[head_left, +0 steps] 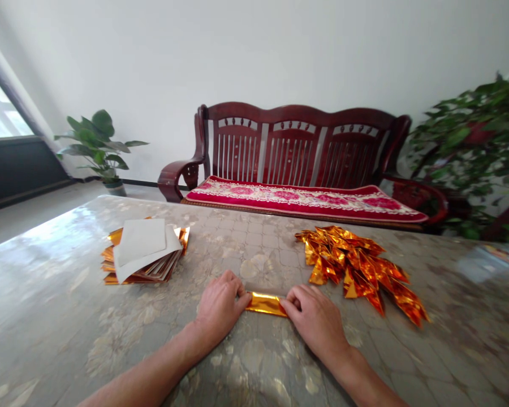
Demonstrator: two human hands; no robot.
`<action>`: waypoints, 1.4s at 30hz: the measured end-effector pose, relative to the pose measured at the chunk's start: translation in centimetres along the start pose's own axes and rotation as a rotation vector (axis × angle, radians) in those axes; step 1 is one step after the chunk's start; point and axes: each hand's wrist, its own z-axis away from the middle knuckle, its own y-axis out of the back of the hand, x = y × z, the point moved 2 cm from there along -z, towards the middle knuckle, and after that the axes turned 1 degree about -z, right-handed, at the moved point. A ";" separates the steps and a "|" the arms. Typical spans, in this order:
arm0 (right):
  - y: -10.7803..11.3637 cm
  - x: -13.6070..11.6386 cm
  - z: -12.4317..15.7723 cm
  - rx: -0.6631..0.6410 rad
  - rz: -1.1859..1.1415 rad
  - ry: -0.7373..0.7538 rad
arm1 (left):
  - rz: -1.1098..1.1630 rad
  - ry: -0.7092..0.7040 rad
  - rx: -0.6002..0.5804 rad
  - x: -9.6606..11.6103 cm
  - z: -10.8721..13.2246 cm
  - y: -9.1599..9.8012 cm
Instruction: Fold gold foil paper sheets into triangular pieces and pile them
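A narrow folded strip of gold foil paper [265, 303] lies on the patterned table [68, 316] straight in front of me. My left hand [220, 308] pinches its left end with the fingers curled down. My right hand [314, 316] presses and pinches its right end, fingers closed. A pile of folded gold foil pieces [358, 268] lies just beyond my right hand. A stack of flat foil sheets [146, 257], white sides up on top, sits to the far left of my left hand.
A dark red wooden bench [297, 164] with a red flowered cushion stands behind the table. A potted plant [99, 147] is on the floor at the back left, and a leafy plant [475, 141] at the right.
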 end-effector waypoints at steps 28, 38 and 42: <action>0.0 0.4 -0.3 0.013 0.002 -0.116 | 0.063 -0.021 0.060 -0.1 0.5 -0.3; 0.0 0.4 -0.2 0.014 0.006 -0.030 | -0.109 -0.330 0.019 1.1 1.2 -0.1; 0.0 0.3 -0.1 -0.005 -0.012 -0.028 | -0.100 -0.490 -0.047 1.2 1.6 -0.6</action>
